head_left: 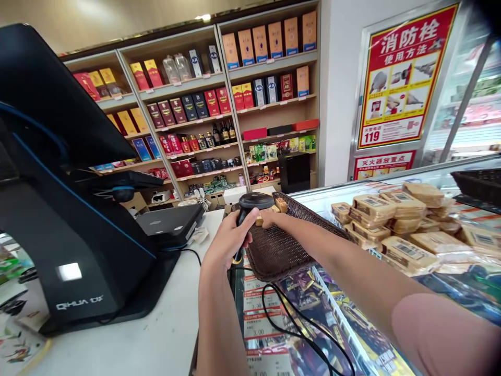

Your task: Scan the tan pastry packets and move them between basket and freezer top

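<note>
Scanner [256, 200], blk, is in the L hand [227, 239] over the L edge of the brown woven basket [277, 253]; L fingers wrapped round its handle, thumb up nr the head. R hand [270, 217] reaches across the basket from its R side, down at the small tan packs [281, 204] at its far end; R fingertips partly hid behind the scanner, so can't tell if they grip a pack or only touch. Blk cable [306, 339] loops on the near side of the basket, by price labels [256, 304]. Wrapped bread stacks [405, 250] R of basket. POS terminal [97, 235] L of basket on wht counter [168, 318], flat blk box [168, 219] between. Shelves w/ boxed goods [188, 108] well behind basket; red poster [403, 78] behind it, to R.
</note>
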The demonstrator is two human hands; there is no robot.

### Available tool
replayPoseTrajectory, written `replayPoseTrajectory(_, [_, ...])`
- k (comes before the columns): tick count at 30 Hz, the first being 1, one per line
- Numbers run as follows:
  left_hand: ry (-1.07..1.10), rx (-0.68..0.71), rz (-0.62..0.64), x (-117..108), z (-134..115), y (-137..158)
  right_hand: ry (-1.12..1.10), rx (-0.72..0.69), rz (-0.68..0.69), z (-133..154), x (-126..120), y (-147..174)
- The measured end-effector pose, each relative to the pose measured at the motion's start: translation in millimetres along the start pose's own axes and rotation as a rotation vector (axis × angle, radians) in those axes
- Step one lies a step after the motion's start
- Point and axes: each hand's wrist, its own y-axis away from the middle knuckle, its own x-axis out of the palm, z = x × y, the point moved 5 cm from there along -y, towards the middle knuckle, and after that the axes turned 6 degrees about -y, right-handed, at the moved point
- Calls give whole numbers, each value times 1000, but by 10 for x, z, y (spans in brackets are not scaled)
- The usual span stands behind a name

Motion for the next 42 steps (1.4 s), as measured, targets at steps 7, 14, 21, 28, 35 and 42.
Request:
replayPoseTrajectory(7, [-25,46,-31,22,-71,-27,107,172,522,-5,15,303])
replayPoseTrajectory(14, [-100,68,67,109,-224,71,-200,288,134,401,-1105,824])
replayPoseTrajectory(21, [-2,84,336,377,-305,167,-652,221,-95,256,-2012,1941])
replayPoseTrajectory(28, [20,78,482,726,-389,210,-621,183,-175,57,-2071,2266])
replayPoseTrajectory(35, [-71,96,517,873,-462,213,-512,142,-183,33,-2110,2291])
replayPoseTrajectory(42, [-121,83,495,832,-399,162,-42,88,-504,267,-2398,2296])
